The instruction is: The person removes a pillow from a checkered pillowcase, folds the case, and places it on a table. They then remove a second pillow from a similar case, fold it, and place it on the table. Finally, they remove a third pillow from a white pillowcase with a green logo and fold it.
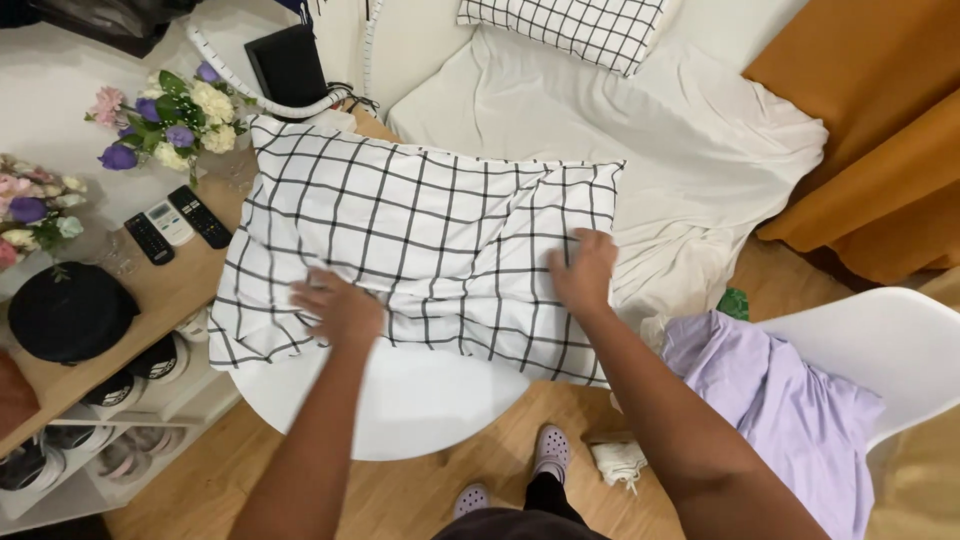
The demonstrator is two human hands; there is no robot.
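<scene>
A checked pillow (420, 250), white with a black grid, lies across a round white surface (400, 400) and fills the middle of the view. Both hands press flat on it. The left hand (340, 308) rests palm down near the pillow's 7 o'clock corner, fingers (310, 290) spread wide and holding nothing. The right hand (583, 272) lies palm down at the pillow's 3 o'clock edge, fingers (590, 243) stretched forward and a little apart, gripping nothing either. The cloth wrinkles between the two hands.

At 12 o'clock from the pillow a bed (640, 130) with a rumpled white sheet carries a second checked pillow (570, 25). At 2 to 3 o'clock hangs an orange curtain (880, 130). At 4 o'clock a white chair (880, 350) bears a lilac cloth (780, 400). On the wooden floor (400, 500) at 6 o'clock are two feet in pale clogs (550, 450), with a small white rag (618, 462) just beside them.

At 9 o'clock a wooden shelf (150, 300) touches the pillow's left edge. It holds three remotes (175, 225), a black cap (70, 312) and flowers (175, 115) at 10 o'clock. Shoes (130, 385) sit in the compartments below.
</scene>
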